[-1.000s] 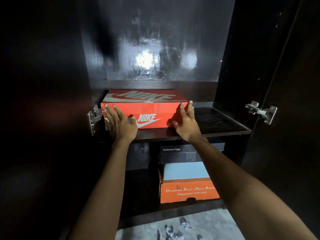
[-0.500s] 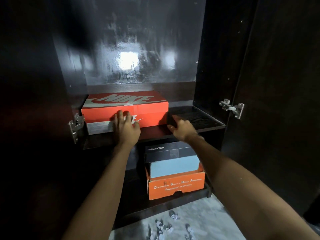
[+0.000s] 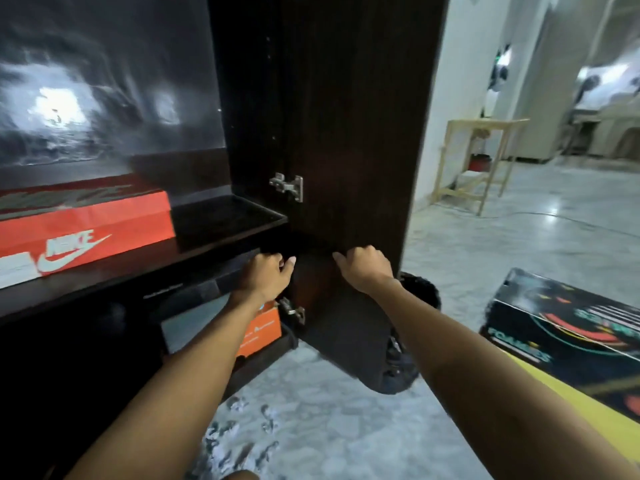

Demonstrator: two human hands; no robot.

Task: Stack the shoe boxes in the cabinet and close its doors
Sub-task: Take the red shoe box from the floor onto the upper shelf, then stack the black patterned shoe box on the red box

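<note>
A red Nike shoe box (image 3: 86, 226) rests on the middle shelf (image 3: 221, 220) of the dark cabinet, at the left. Below it stand stacked boxes: a dark one, a pale blue one (image 3: 194, 323) and an orange one (image 3: 263, 332), partly hidden by my left arm. The right cabinet door (image 3: 349, 133) stands open. My left hand (image 3: 265, 277) hangs loosely curled in front of the shelf edge, holding nothing. My right hand (image 3: 363, 268) is curled in front of the open door, empty as well. A black shoe box with coloured print (image 3: 568, 327) lies at the right on a yellow surface.
A grey marble floor (image 3: 346, 427) lies in front of the cabinet. A dark round object (image 3: 415, 289) sits behind the open door. A light wooden stand (image 3: 481, 161) is by the white wall at the back right, with a cable on the floor.
Both hands have come off the red Nike box and drawn back to the right. My view has swung right, bringing the open door, the room and the black box into sight.
</note>
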